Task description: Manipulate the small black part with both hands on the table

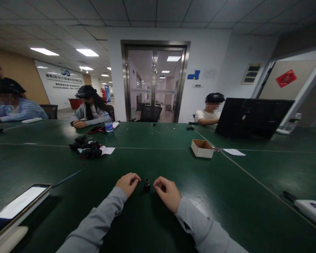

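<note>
A small black cylindrical piece with a shiny metallic top (146, 185) stands upright on the green table. My left hand (128, 184) rests just to its left, fingers loosely curled, with a gap between thumb and forefinger. On the other side is my right hand (169, 192), half curled, its thumb and forefinger apart. Neither hand touches the piece, and nothing shows in either one. Both forearms are in grey sleeves.
An open cardboard box (202, 151) sits ahead on the right; a heap of black items (86, 149) lies ahead on the left. A phone (21, 205) is raised at near left, a white device (312, 211) at right. People sit across the table, near a monitor (254, 117).
</note>
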A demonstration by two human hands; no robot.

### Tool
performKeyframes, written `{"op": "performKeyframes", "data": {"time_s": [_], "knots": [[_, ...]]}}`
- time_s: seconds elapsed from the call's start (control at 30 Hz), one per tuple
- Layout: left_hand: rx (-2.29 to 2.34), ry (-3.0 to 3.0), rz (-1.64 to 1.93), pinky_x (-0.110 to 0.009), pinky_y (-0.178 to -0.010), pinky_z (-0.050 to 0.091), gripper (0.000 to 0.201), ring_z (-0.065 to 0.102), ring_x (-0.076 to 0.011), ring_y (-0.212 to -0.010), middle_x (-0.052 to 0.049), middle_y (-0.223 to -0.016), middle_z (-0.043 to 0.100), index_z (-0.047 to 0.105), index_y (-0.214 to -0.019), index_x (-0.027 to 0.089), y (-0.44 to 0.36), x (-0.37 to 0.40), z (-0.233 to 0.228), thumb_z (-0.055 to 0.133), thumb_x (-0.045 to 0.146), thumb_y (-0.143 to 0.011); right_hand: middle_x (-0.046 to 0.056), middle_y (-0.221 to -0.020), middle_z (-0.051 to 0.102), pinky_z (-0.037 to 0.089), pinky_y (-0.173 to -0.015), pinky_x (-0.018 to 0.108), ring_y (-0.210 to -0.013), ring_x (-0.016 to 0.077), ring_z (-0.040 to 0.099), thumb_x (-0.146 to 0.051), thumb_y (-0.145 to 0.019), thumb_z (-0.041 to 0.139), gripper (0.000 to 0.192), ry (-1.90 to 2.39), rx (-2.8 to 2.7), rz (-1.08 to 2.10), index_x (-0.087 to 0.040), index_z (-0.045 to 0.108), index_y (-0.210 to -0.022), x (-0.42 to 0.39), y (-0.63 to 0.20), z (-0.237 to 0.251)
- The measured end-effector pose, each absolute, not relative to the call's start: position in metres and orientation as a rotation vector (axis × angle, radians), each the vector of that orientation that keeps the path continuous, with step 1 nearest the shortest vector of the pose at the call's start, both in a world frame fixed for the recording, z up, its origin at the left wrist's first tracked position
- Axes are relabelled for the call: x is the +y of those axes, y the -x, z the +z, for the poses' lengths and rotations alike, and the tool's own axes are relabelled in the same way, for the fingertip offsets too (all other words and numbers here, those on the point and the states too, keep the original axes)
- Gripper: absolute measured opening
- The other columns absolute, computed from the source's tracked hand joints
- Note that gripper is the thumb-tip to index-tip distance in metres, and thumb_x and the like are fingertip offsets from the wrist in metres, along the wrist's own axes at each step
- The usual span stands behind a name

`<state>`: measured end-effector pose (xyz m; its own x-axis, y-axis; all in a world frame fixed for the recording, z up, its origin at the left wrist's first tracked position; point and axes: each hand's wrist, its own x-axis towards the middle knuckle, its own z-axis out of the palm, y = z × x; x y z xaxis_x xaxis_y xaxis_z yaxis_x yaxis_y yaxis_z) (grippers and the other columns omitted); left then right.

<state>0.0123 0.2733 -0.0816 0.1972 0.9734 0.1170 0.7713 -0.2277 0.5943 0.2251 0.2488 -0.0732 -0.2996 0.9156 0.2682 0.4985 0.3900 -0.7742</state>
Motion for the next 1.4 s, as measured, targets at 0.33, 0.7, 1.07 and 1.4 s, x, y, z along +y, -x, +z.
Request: {"op": "performKeyframes", "data": {"time_s": [0.33, 0.7, 1.07, 1.4], "knots": [[1.761, -2.096, 0.588, -0.024, -0.058, 0.036, 0.023, 0.049, -0.0116, -0.064, -0.001, -0.083, 0.056, 0.059, -0.089, 0.025, -0.015, 0.254, -0.08, 0.038, 0.032, -0.081, -0.004, -0.056, 0.043, 0.032, -0.05, 0.02, -0.053, 0.0095, 0.043, -0.019, -0.077, 0.046, 0.012, 1.223, -1.818, 0.845, -0.018, 0.058, -0.081, 0.234, -0.224, -0.08], [1.813, -2.125, 0.579, -0.025, -0.059, 0.035, 0.023, 0.051, -0.0126, -0.067, 0.0, -0.083, 0.058, 0.059, -0.089, 0.027, -0.015, 0.248, -0.077, 0.038, 0.031, -0.081, -0.004, -0.056, 0.046, 0.033, -0.051, 0.021, -0.053, 0.0102, 0.044, -0.02, -0.077, 0.046, 0.014, 1.229, -1.815, 0.821, -0.019, 0.059, -0.083, 0.231, -0.22, -0.08], [1.807, -2.172, 0.567, -0.025, -0.061, 0.036, 0.021, 0.053, -0.0143, -0.071, 0.0, -0.084, 0.059, 0.058, -0.088, 0.027, -0.017, 0.246, -0.077, 0.039, 0.032, -0.08, -0.003, -0.057, 0.05, 0.034, -0.051, 0.021, -0.054, 0.0102, 0.047, -0.019, -0.077, 0.045, 0.014, 1.188, -1.901, 0.769, -0.019, 0.06, -0.08, 0.232, -0.221, -0.083], [1.818, -2.144, 0.486, -0.023, -0.059, 0.036, 0.021, 0.052, -0.0119, -0.067, 0.001, -0.076, 0.056, 0.055, -0.094, 0.028, -0.023, 0.242, -0.074, 0.042, 0.028, -0.078, -0.004, -0.056, 0.049, 0.034, -0.052, 0.021, -0.053, 0.0099, 0.047, -0.017, -0.076, 0.046, 0.014, 1.208, -1.876, 0.751, -0.018, 0.058, -0.084, 0.233, -0.222, -0.085]]}}
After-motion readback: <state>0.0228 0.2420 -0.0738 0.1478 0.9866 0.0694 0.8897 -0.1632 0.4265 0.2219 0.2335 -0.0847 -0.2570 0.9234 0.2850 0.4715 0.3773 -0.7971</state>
